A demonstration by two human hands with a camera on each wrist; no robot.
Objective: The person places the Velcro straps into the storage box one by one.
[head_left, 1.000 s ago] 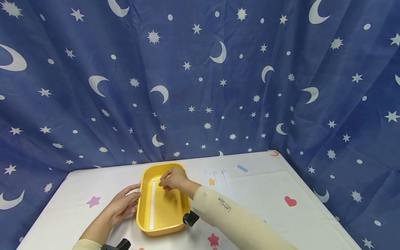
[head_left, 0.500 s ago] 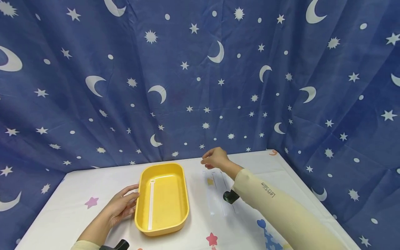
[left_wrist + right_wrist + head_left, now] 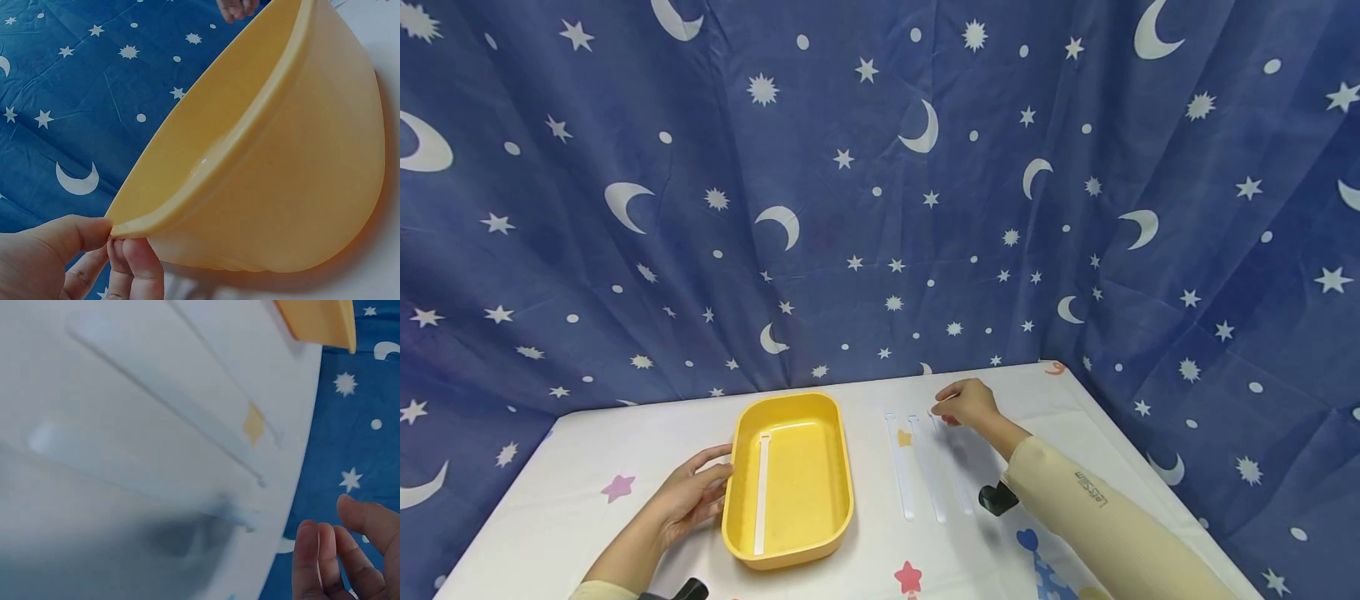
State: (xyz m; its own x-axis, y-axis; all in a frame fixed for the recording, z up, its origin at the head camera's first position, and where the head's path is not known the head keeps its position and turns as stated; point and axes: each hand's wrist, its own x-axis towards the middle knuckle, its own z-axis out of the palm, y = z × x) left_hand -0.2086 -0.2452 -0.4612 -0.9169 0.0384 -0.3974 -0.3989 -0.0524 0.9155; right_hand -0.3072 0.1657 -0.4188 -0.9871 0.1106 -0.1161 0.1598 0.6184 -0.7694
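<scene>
The right hand (image 3: 967, 402), thumb narrowly parted, has swung from the yellow tray (image 3: 805, 483) to white strips (image 3: 927, 469) (blurred up close); the left hand (image 3: 694, 493) pinches the tray's rim (image 3: 277, 79).

Left of the lower middle of the head frame, the yellow tray (image 3: 805, 483) raises a wall all round; the left hand (image 3: 694, 496) blocks its left side, but a hand could enter from above. A lane of bench (image 3: 871, 467) runs between the tray and the low white strips (image 3: 898, 467). The right hand (image 3: 966, 404) and sleeve (image 3: 1097, 517) bar the way from lower right. The curtain (image 3: 880, 225) closes off the far edge.
</scene>
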